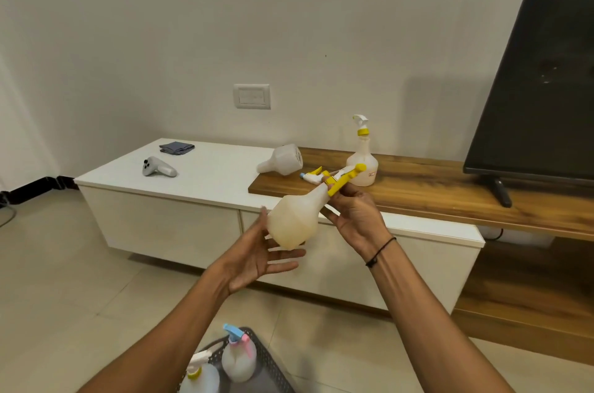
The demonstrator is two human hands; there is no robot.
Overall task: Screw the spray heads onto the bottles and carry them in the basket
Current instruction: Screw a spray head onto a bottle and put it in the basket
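Observation:
My right hand [356, 219] grips the neck of a translucent bottle [295, 219] with a yellow spray head [345, 179] on it, held tilted in the air. My left hand [257, 254] is spread under the bottle's base, fingers apart, touching it lightly. On the cabinet lie a headless bottle [283, 159] on its side and a loose spray head [313, 175] with a blue tip. An upright bottle with a yellow-collared head [362, 156] stands behind. A dark basket [273, 367] on the floor holds two bottles with heads, one pink and blue [238, 357], one yellow and white [199, 376].
A white low cabinet [205, 174] carries a grey controller [157, 167] and a folded dark cloth [176, 147]. A wooden shelf [450, 187] bears a black TV [540, 71] at right. A wall socket [251, 96] sits above. Tiled floor lies below.

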